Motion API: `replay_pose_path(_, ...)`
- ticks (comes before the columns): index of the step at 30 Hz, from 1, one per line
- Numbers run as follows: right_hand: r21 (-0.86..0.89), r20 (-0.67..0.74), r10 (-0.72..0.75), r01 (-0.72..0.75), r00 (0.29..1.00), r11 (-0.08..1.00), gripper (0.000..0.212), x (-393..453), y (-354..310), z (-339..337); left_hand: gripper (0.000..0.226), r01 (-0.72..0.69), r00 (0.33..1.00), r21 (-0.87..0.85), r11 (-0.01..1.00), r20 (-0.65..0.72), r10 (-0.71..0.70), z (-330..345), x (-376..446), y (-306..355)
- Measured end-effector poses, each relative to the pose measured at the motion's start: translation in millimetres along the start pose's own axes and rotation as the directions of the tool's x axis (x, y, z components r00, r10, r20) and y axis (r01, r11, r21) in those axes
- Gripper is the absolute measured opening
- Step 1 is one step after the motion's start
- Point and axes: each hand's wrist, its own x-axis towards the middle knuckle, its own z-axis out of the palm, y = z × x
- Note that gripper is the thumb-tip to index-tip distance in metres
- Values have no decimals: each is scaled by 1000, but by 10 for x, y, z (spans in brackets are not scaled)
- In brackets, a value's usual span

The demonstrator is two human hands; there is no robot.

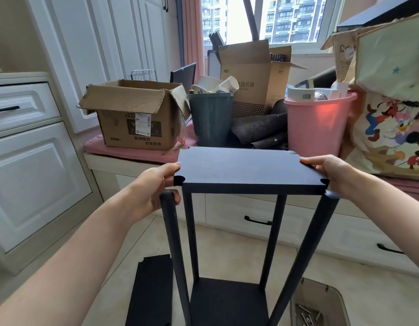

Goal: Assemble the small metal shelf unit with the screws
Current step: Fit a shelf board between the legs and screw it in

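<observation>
The top shelf panel [249,167] lies flat between the hands, its long axis running left to right, held level at the post tops. The left hand [156,184] pinches its left short edge; the right hand [330,171] grips the right one. The near-left post [174,250] leans outward, just clear of its corner notch [179,180], so the left hand is nearer the misfit. The near-right post [309,250] seems seated, though it is hard to tell. Screws [307,316] lie in a tray on the floor.
</observation>
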Motion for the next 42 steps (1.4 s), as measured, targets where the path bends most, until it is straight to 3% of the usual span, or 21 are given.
replay_pose_path(4,16,4,-9,9,1000,1000,29,1,26,-27,29,-21,1000,29,999,14,20,2,-30,9)
replay_pose_path(10,27,21,-31,31,999,999,24,6,63,-82,23,-45,990,24,999,-135,47,149,-14,-2)
replay_pose_path(13,41,21,-58,57,998,998,23,31,84,-104,20,-70,985,-61,996,-165,59,194,6,-38)
replay_pose_path(18,74,26,-76,74,997,995,29,48,111,-173,20,-51,996,-135,990,-82,40,198,21,-63)
replay_pose_path(24,119,48,-85,78,995,990,22,43,125,-193,35,102,993,-146,984,72,-92,146,82,26)
replay_pose_path(28,91,37,-78,74,996,993,26,38,118,-201,40,117,993,-109,987,44,-113,200,211,124)
replay_pose_path(32,76,30,-72,69,997,995,25,59,116,-216,26,136,990,-48,990,36,-134,238,301,125)
replay_pose_path(37,35,-44,-101,103,994,994,32,54,123,-194,26,133,990,-89,987,61,-128,228,359,61)
replay_pose_path(42,65,-64,-95,99,993,993,24,53,116,-182,28,157,987,-86,984,51,-153,245,387,65)
